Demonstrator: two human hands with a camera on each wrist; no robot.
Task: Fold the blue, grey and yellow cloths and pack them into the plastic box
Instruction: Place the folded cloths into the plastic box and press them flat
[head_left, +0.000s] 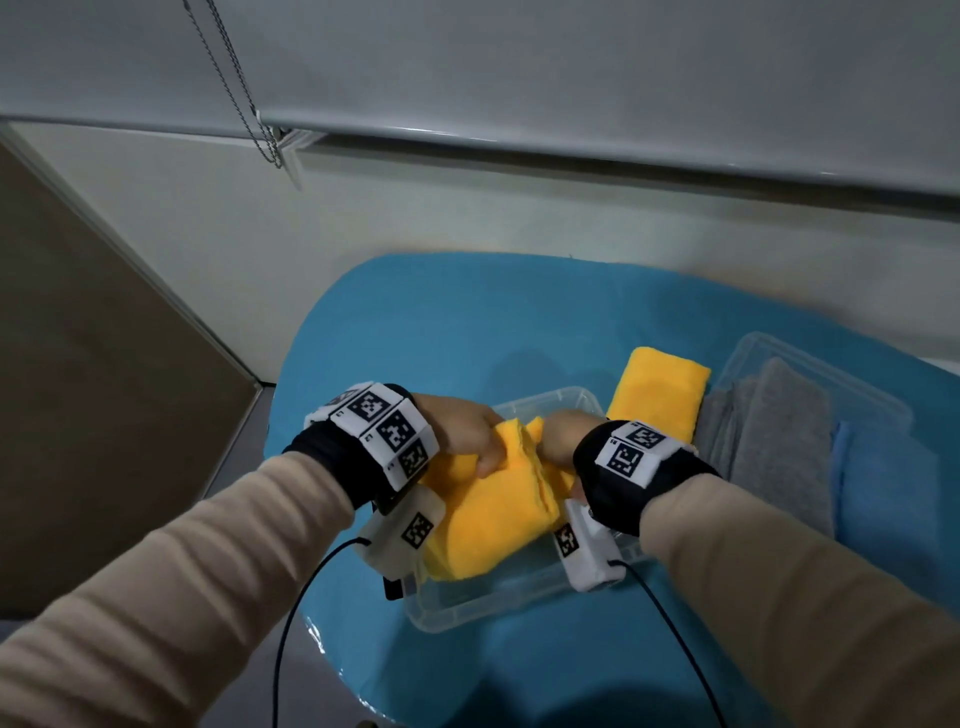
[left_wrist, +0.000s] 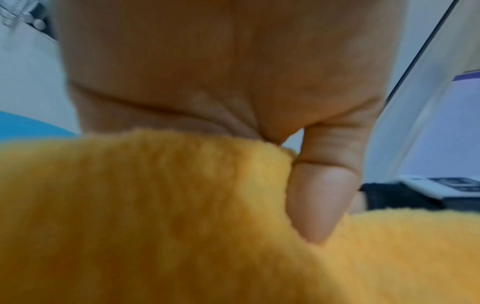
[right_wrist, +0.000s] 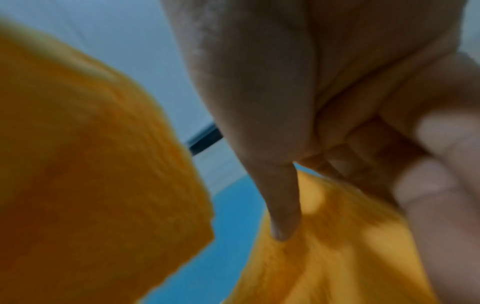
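Note:
A folded yellow cloth (head_left: 493, 514) is held over the clear plastic box (head_left: 498, 603) in the middle of the head view. My left hand (head_left: 467, 434) grips its far left part, thumb pressed on the yellow cloth (left_wrist: 155, 205). My right hand (head_left: 563, 436) pinches the far right part of the yellow cloth (right_wrist: 324, 257). A second folded yellow cloth (head_left: 657, 389) lies behind the box. Folded grey cloths (head_left: 774, 441) lie to the right, and a blue cloth (head_left: 844, 467) shows at their right side.
Everything lies on a blue surface (head_left: 441, 322) against a white wall. A clear lid or tray (head_left: 810, 364) sits under the grey cloths at the right. A bead chain (head_left: 234, 83) hangs from the blind at the upper left. Cables trail from my wrists.

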